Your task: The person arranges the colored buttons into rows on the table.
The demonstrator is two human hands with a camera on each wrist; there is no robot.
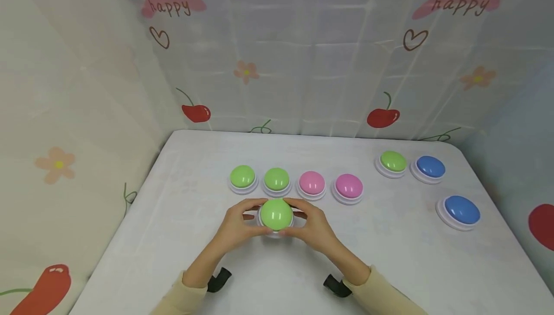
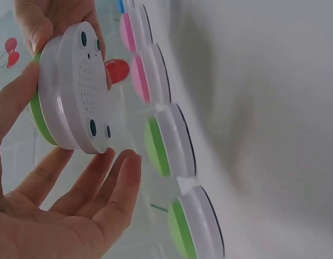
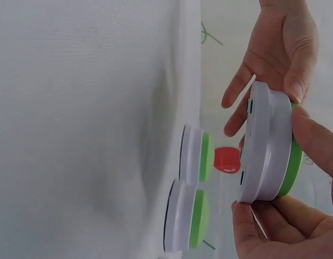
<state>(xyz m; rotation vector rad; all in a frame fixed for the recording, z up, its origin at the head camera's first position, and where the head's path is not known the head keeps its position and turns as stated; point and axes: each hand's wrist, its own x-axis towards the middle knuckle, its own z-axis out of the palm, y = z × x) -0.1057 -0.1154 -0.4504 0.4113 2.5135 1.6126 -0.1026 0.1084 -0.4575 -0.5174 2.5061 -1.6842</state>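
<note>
White table, left fingers and right fingers pinching green button, dome up, round base down

1. Just beyond the left hand and right hand, two green buttons and two pink buttons stand in a close row, blocking a low forward pass.
2. Between the hands, the raised green button fills the gap (space shows beneath it, above the tabletop).
3. Outward from the left hand, the tabletop offers a wide lane.
4. Outward from the right hand, room runs to the blue buttons.
</note>
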